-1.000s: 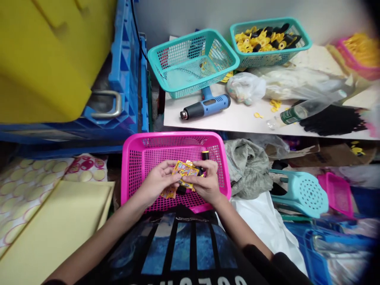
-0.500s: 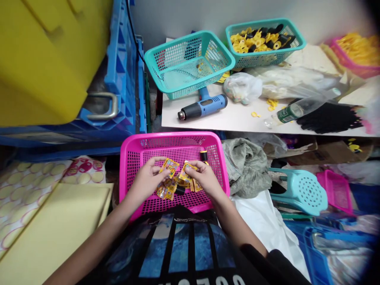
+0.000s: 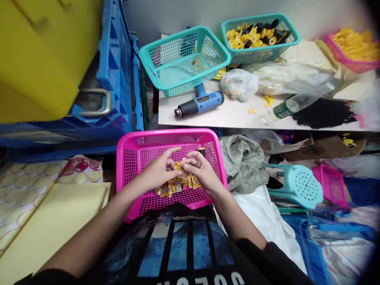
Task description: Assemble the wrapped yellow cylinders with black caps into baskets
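The labels [image 3: 175, 186] were small, flat and yellow, with glossy, many-coloured print, heaped loosely and overlapping inside the basket [image 3: 169, 132], a pink plastic mesh with a smooth rim. A black cylinder [image 3: 202, 152] with a yellow top showed just beyond my right hand [image 3: 200, 170]. My left hand [image 3: 160, 170] was loosely open, thumb and forefinger apart; my right fingers curled near the thumb, but whether they pinched a label I couldn't tell.
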Motion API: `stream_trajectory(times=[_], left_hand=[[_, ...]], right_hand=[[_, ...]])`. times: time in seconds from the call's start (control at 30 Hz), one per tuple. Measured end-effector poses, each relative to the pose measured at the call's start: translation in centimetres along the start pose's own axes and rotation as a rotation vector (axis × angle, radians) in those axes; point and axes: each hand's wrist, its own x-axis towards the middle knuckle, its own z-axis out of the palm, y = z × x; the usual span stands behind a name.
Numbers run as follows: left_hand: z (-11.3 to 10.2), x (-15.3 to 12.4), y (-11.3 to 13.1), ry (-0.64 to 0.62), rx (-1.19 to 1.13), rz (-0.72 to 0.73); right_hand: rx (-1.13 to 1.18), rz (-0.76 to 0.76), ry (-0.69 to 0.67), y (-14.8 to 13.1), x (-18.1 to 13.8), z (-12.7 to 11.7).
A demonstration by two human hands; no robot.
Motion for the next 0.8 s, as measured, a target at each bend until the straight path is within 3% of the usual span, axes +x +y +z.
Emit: stream_trajectory(times=[0.1,0.33,0.43,0.53,0.6,0.67,0.8], left_hand=[[-0.2,0.2,0.1,-0.085,-0.055,0.002],[1.3,0.6,-2.1,0.125,-0.322,-0.064],[0.4,0.1,-2.7,0.22,-0.337,-0.072],[-0.4,-0.2,-2.9,0.248,-0.302,-0.078],[-0.5,-0.2,-2.8,0.25,-0.279,-0.073],[-0.4,-0.2,-2.7,0.288,-0.248,-0.058],[-0.4,-0.3,-2.6,0.434,-0.141,-0.001]], right_hand=[[-0.08,-0.027,0.019,-0.6,0.6,-0.2],[-0.013,-0.093,0.144,1.8,1.1,0.5],[-0.448,-0.151,0.151,1.5,1.3,-0.7],[-1.175,-0.199,0.323,0.3,2.4,-2.4],[-1.45,-0.165,0.443,-0.1,3.6,-3.3],[-1.496,-0.122,0.46,-0.1,4.6,-3.7],[-1.384,-0.146,0.368,-0.2,5.2,-3.8]])
